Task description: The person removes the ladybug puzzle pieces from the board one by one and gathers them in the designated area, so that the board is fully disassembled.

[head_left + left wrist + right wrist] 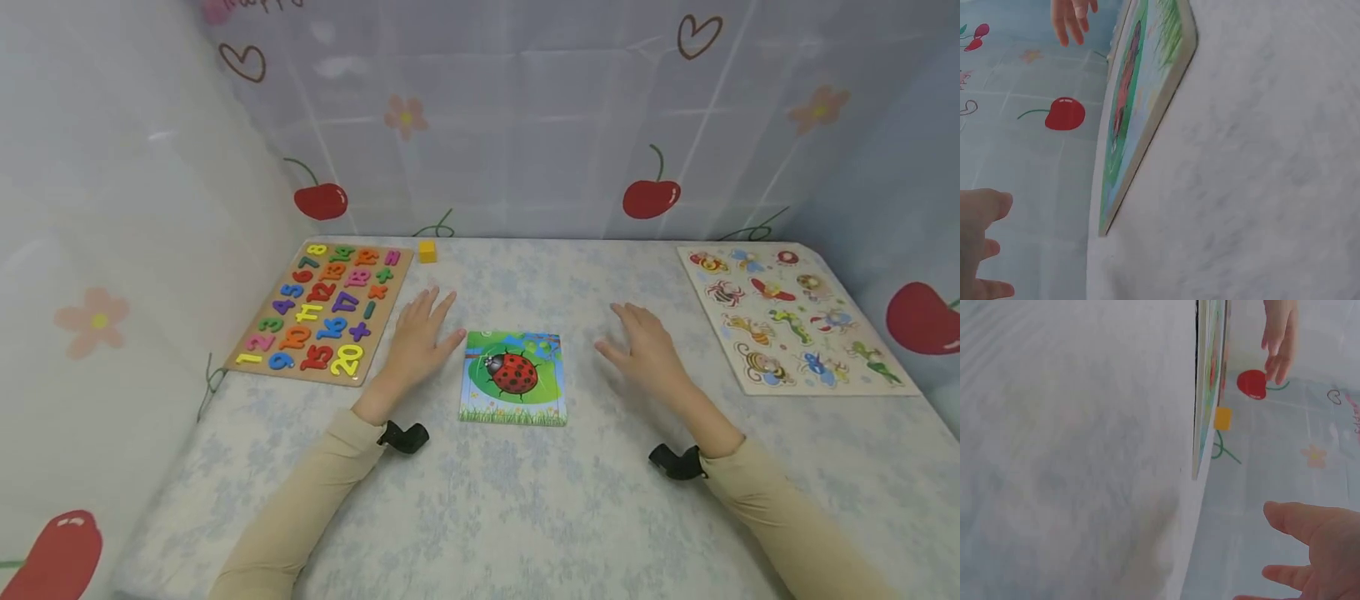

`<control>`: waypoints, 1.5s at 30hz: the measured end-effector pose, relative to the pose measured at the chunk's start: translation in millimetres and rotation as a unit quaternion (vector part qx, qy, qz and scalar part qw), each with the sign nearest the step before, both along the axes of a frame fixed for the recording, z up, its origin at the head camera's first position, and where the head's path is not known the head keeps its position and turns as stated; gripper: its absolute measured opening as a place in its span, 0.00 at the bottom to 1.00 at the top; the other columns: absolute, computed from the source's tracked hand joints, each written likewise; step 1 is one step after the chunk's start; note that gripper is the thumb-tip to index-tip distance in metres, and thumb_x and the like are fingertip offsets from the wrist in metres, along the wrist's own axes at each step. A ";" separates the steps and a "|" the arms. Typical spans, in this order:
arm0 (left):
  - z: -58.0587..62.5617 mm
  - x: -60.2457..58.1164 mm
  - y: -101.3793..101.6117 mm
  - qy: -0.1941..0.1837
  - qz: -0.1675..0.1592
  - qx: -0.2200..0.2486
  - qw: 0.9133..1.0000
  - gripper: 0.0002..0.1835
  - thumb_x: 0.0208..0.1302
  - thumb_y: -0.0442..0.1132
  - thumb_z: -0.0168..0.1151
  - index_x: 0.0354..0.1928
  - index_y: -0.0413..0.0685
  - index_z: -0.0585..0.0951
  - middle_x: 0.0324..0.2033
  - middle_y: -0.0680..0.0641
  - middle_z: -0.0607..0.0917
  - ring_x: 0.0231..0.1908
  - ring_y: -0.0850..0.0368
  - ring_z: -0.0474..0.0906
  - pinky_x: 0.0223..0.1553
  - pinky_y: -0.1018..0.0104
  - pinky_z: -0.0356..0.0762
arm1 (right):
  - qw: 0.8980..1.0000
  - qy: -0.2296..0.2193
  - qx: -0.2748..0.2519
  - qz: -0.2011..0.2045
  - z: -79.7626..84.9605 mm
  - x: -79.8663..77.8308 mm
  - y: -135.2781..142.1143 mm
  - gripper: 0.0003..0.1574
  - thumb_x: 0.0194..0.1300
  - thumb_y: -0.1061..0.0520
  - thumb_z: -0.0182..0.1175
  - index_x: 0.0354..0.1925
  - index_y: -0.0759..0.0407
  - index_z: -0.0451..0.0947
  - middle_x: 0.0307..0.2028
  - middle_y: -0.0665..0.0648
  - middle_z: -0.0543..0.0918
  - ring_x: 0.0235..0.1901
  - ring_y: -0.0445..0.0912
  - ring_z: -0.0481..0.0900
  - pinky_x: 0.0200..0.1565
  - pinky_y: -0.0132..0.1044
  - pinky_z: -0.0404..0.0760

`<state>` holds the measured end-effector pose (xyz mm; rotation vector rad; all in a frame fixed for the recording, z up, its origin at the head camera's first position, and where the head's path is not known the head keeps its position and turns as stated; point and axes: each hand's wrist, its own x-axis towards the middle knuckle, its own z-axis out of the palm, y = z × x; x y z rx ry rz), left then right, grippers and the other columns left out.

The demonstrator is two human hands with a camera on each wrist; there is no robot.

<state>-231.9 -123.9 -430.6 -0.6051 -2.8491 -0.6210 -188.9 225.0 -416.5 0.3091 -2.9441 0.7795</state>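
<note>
A square ladybug puzzle board (pixel 513 375) lies flat on the table between the two hands. My left hand (pixel 418 340) is held to its left, fingers spread and holding nothing. On the other side my right hand (pixel 647 350) hovers with the thumb apart from the fingers, also holding nothing. Neither hand touches the board. In the left wrist view the board (pixel 1147 94) appears edge-on, with thumb and fingertips of the left hand (pixel 979 231) at the lower left. The right wrist view has the right hand (pixel 1329 550) at its lower right.
A number puzzle board (pixel 315 312) with colourful digits lies at the left. Beside its far corner sits a small yellow cube (pixel 427 251). An insect puzzle board (pixel 798 321) lies at the right. A printed curtain (pixel 510 117) stands behind the patterned table (pixel 525 517).
</note>
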 end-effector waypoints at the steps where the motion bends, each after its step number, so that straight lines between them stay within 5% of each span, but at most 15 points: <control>1: -2.7 -0.1 1.2 -0.005 -0.006 0.028 1.000 0.33 0.69 0.54 0.51 0.72 0.50 0.60 0.72 0.38 0.58 0.72 0.41 0.51 0.71 0.41 0.46 | 1.000 -0.012 -0.025 0.016 -1.1 -1.9 -4.7 0.43 0.66 0.52 0.59 0.70 0.68 0.54 0.68 0.75 0.57 0.68 0.69 0.52 0.65 0.68 0.53; 8: -28.6 -1.5 6.1 -0.057 -0.088 0.169 0.980 0.27 0.68 0.43 0.57 0.67 0.46 0.67 0.65 0.42 0.69 0.68 0.45 0.61 0.68 0.45 0.59 | 0.979 -0.058 -0.165 0.103 -11.9 -15.7 -36.0 0.39 0.63 0.61 0.61 0.68 0.68 0.58 0.65 0.70 0.66 0.66 0.64 0.61 0.65 0.60 0.61; 15: -45.1 -0.2 4.9 -0.143 -0.112 0.205 0.962 0.31 0.68 0.47 0.57 0.70 0.52 0.63 0.66 0.46 0.68 0.69 0.48 0.61 0.68 0.47 0.59 | 0.967 -0.056 -0.232 0.093 -32.1 -27.2 -52.0 0.33 0.60 0.63 0.65 0.62 0.64 0.68 0.55 0.66 0.78 0.54 0.58 0.75 0.53 0.51 0.74; 23: -46.7 0.9 5.9 -0.135 -0.128 0.192 0.963 0.33 0.66 0.46 0.60 0.70 0.48 0.63 0.65 0.45 0.69 0.68 0.48 0.62 0.69 0.47 0.59 | 0.962 -0.044 -0.256 0.080 -46.3 -24.5 -50.8 0.32 0.57 0.60 0.68 0.59 0.64 0.72 0.52 0.66 0.80 0.50 0.56 0.76 0.49 0.46 0.71; 45: -45.2 -0.6 6.8 -0.118 -0.132 0.140 0.974 0.35 0.59 0.48 0.67 0.67 0.47 0.67 0.65 0.44 0.69 0.67 0.46 0.62 0.68 0.42 0.56 | 0.979 0.014 -0.190 0.072 -48.4 -22.1 -55.1 0.32 0.50 0.60 0.73 0.54 0.65 0.76 0.47 0.62 0.81 0.43 0.51 0.74 0.43 0.43 0.72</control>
